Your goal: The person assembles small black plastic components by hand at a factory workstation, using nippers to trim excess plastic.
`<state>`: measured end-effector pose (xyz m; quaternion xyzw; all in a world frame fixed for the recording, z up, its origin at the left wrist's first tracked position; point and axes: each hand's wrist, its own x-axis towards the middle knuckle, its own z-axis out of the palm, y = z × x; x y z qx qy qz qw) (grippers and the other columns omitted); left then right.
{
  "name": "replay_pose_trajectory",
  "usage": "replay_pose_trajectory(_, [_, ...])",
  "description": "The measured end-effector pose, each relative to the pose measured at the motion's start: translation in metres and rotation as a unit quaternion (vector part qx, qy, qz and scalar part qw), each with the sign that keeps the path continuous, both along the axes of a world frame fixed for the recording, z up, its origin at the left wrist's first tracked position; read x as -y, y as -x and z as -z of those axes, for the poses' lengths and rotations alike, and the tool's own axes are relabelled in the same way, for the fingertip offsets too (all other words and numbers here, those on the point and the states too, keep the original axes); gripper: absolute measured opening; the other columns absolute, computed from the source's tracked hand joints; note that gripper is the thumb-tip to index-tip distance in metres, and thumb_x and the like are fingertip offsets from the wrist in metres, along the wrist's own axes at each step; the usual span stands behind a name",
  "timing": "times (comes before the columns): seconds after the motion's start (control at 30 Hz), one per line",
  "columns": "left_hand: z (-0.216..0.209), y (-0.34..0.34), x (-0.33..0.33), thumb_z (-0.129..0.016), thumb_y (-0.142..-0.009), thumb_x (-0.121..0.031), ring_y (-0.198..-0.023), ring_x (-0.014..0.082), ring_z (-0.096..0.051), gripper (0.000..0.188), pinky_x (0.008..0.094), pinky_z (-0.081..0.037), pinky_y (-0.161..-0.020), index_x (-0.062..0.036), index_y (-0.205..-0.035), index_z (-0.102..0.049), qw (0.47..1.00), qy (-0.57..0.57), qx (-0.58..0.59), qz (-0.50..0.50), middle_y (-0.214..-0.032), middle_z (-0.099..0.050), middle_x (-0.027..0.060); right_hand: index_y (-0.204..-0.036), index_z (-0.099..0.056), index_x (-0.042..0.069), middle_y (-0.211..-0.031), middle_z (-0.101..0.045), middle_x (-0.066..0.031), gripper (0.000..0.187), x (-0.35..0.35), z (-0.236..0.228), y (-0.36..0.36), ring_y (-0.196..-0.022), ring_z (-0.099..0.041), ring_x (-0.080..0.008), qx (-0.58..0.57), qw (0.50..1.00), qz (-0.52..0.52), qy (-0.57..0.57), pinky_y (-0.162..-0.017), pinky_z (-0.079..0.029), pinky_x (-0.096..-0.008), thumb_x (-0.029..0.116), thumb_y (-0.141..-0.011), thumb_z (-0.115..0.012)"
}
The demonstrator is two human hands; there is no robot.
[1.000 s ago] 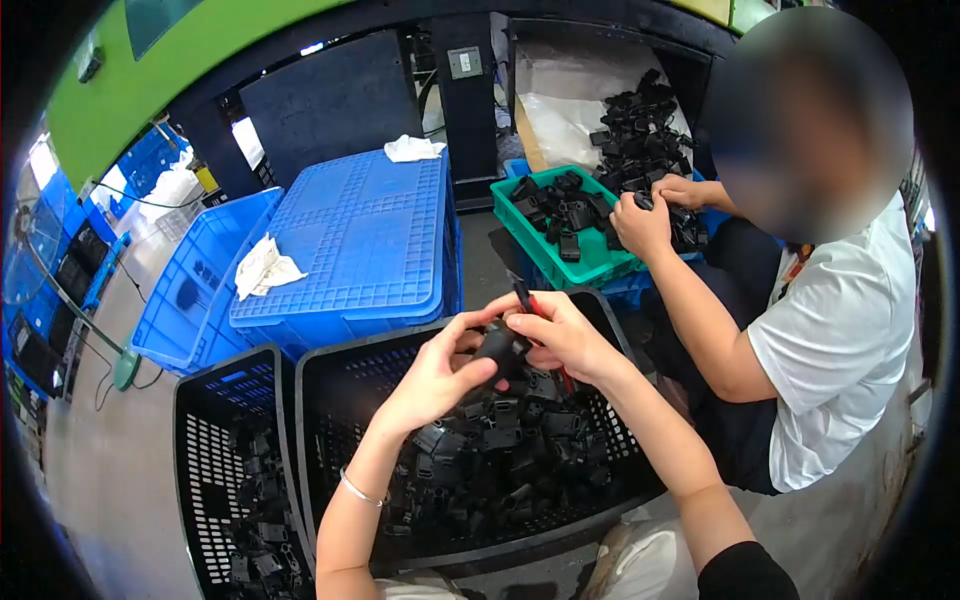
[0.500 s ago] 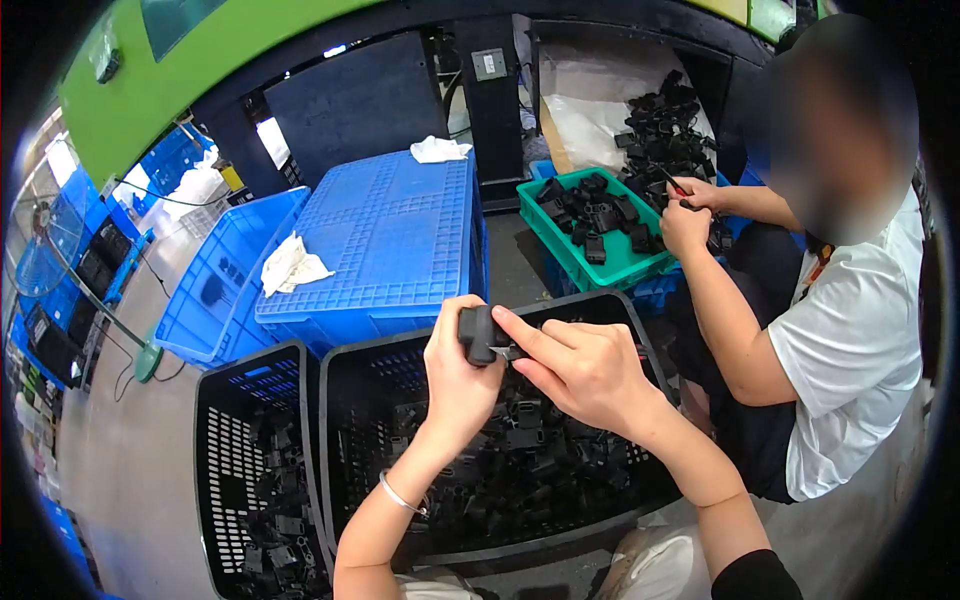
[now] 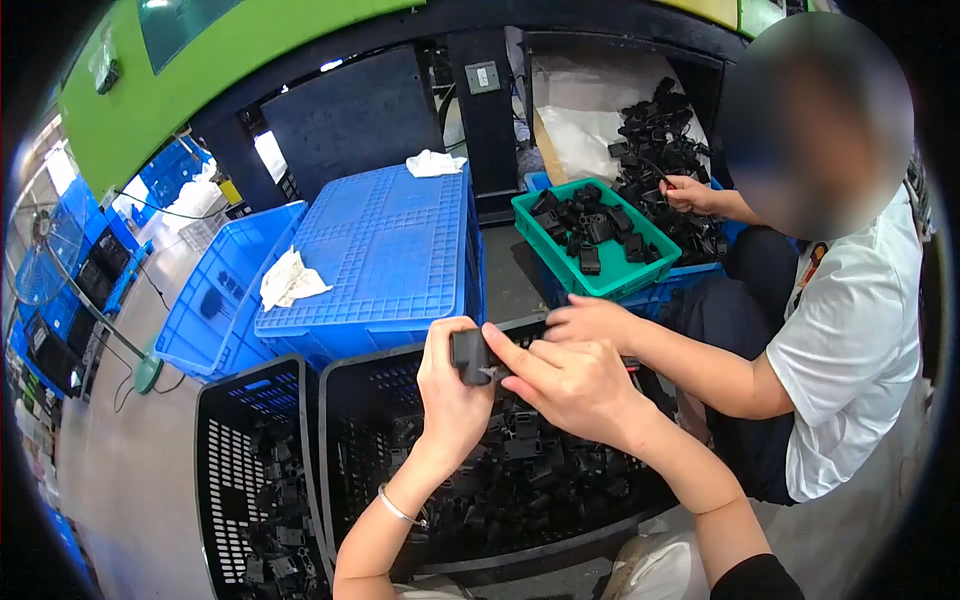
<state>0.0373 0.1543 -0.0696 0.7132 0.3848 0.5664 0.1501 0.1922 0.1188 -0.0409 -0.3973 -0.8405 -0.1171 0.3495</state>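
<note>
My left hand (image 3: 455,405) holds up a small black plastic part (image 3: 468,358), fingers wrapped round it, above a large black crate (image 3: 340,545). My right hand (image 3: 590,385) is closed on a small knife (image 3: 497,372), its pale blade against the part's lower right edge. That hand's index finger reaches to the part's upper right side. Most of the knife's handle is hidden in the grip. Many similar black parts (image 3: 540,470) lie heaped in the crate below both hands.
A co-worker's hand (image 3: 590,325) reaches over the crate's far right edge; their other hand (image 3: 690,195) holds a tool. Beyond stands a green tray (image 3: 640,280) of black parts. To the left are a narrower black crate (image 3: 205,480) and blue lidded bins (image 3: 380,240).
The co-worker's nearer hand has come from the green tray to above the large crate. My hands have shifted slightly left and down, still holding the part and the knife.
</note>
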Motion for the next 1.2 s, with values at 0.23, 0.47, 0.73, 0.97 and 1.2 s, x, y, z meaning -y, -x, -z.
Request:
replay_pose_trajectory(0.23, [0.011,0.001,-0.003,-0.061,-0.074,0.008,-0.081,0.0319,-0.06,0.03,0.0357,-0.048,-0.072,-0.0013,-0.099,-0.048,0.999,0.027,0.042,0.019,-0.092,-0.057,0.0143,-0.128,-0.056,0.008,-0.059,-0.047,-0.0001,0.06,-0.003,0.007,0.002,-0.047,-0.053,-0.0144,-0.013,1.0,-0.007,-0.019,-0.043,-0.042,-0.0282,0.019,-0.072,-0.073])
replay_pose_trajectory(0.47, [0.015,0.003,-0.006,-0.06,-0.074,0.007,-0.08,0.0327,-0.06,0.029,0.0361,-0.049,-0.072,-0.0008,-0.099,-0.048,0.999,0.015,0.036,0.01,-0.092,-0.057,0.0156,-0.127,-0.056,0.008,-0.06,-0.048,0.0002,0.059,-0.003,0.009,0.005,-0.047,-0.053,-0.0136,-0.005,0.999,0.002,-0.037,-0.043,-0.042,-0.0274,0.019,-0.071,-0.073])
replay_pose_trajectory(0.73, [0.016,-0.004,0.004,-0.064,-0.062,0.012,-0.084,0.0324,-0.058,0.04,0.0361,-0.048,-0.075,-0.0029,-0.096,-0.05,0.995,-0.086,-0.003,0.057,-0.092,-0.056,0.0141,-0.122,-0.06,0.01,-0.063,-0.054,-0.0051,0.04,-0.025,0.003,-0.013,-0.052,-0.058,-0.0206,-0.11,0.992,0.039,-0.036,-0.046,-0.046,-0.0322,0.022,-0.084,-0.065])
replay_pose_trajectory(0.97, [0.009,-0.009,0.004,-0.066,-0.066,0.008,-0.085,0.0299,-0.059,0.04,0.0354,-0.048,-0.077,-0.0029,-0.1,-0.048,0.998,0.003,0.042,0.056,-0.097,-0.055,0.0133,-0.12,-0.058,-0.001,-0.081,-0.066,-0.0123,0.046,-0.006,-0.006,-0.012,-0.062,-0.059,-0.0136,-0.215,0.958,-0.113,0.154,-0.062,-0.05,-0.0253,0.016,-0.079,-0.071])
replay_pose_trajectory(1.2, [0.013,-0.016,0.009,-0.067,-0.069,0.005,-0.088,0.0313,-0.061,0.04,0.0365,-0.049,-0.077,-0.0034,-0.104,-0.049,0.996,0.073,-0.001,0.054,-0.099,-0.058,0.0139,-0.096,-0.056,0.004,-0.067,-0.041,0.0069,0.02,-0.026,0.017,-0.009,-0.059,-0.032,-0.0017,-0.392,0.843,-0.175,0.323,-0.052,-0.028,-0.0197,0.012,-0.083,-0.068])
